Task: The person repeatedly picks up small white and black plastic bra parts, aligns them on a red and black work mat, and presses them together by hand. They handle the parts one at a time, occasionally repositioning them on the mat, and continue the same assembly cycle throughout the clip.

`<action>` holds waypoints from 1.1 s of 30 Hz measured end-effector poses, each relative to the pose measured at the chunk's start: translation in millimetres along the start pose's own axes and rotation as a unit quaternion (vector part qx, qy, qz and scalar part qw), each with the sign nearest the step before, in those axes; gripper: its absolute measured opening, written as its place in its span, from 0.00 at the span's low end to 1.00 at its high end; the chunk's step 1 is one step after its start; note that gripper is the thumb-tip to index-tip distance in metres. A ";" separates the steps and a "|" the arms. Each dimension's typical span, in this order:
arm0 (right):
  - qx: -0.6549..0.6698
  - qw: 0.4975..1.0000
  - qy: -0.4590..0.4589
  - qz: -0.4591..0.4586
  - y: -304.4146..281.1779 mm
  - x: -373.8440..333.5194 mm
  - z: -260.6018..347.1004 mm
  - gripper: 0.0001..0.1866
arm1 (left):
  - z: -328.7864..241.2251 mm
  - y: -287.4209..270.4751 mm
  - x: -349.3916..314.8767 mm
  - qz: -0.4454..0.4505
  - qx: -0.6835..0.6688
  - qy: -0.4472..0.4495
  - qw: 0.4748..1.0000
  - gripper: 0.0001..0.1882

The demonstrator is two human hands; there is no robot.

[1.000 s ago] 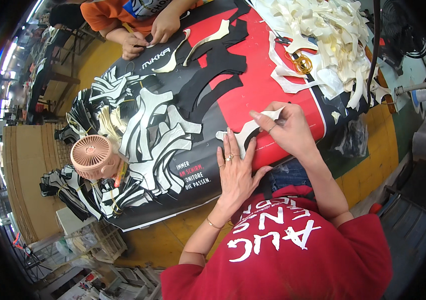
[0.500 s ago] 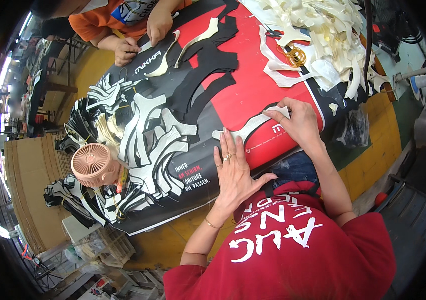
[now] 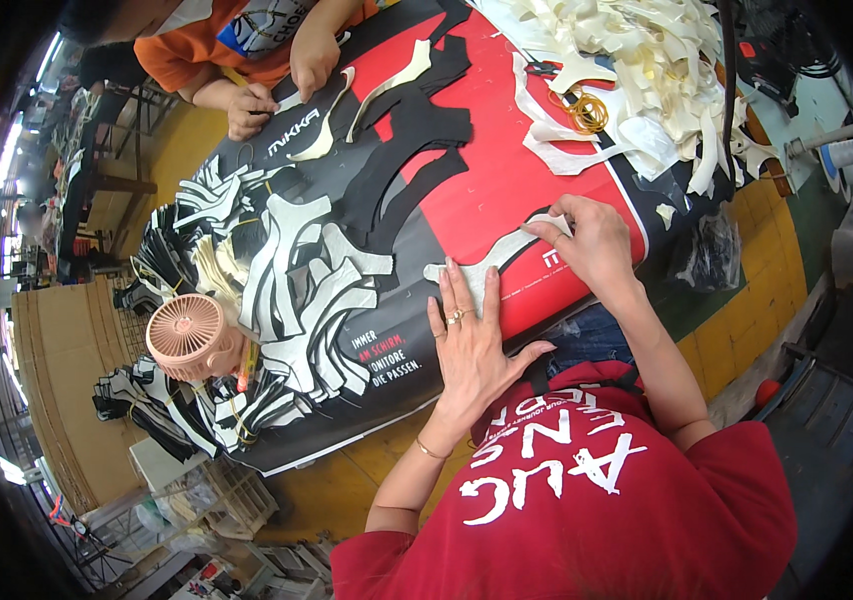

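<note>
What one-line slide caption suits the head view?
Left hand on a curved white piece, right hand pinching its right end.

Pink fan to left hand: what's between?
Head view: a pile of white-and-black pieces beside the fan, then dark printed cover up to the left hand.

Their left hand (image 3: 475,345) lies pretty flat, thumb (image 3: 535,353) poking out sideways. The right hand (image 3: 597,242) is kinda pinching, forearm (image 3: 659,350) angled up.

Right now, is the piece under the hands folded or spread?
Spread: the white piece runs from left hand to right hand, no fold showing.
</note>
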State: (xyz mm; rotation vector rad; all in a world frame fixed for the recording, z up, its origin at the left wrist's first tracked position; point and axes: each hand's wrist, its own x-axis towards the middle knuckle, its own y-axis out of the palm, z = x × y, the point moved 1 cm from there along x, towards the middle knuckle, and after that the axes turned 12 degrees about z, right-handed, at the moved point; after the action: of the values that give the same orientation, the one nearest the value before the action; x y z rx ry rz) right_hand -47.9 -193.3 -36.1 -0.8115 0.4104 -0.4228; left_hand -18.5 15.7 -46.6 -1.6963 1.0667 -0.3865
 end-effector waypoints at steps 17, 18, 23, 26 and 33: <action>0.056 0.994 0.067 -0.060 -18.1 -4.2 -12.1 0.20 | -45.2 17.8 51.1 -0.031 0.001 0.055 0.998 0.54; 0.056 0.994 0.058 -0.067 -17.7 -4.2 -14.0 0.19 | -44.5 18.7 50.7 -0.030 0.003 0.054 0.998 0.54; 0.063 0.993 0.085 -0.056 -15.5 -4.9 -16.3 0.17 | -44.2 19.4 49.2 -0.029 0.011 0.049 0.998 0.54; 0.061 0.992 0.096 -0.062 -16.1 -4.7 -14.5 0.18 | -44.9 18.7 49.8 -0.028 0.010 0.048 0.998 0.54; 0.020 0.992 0.093 -0.079 -14.8 -4.7 -12.6 0.19 | -44.7 17.7 49.4 -0.019 0.005 0.048 0.999 0.55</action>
State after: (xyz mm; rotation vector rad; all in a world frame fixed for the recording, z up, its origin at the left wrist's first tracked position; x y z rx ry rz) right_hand -61.2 -207.6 -31.8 -0.7698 0.5114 -0.6559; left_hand -30.5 -51.5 -56.1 -1.7060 1.1007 -0.5013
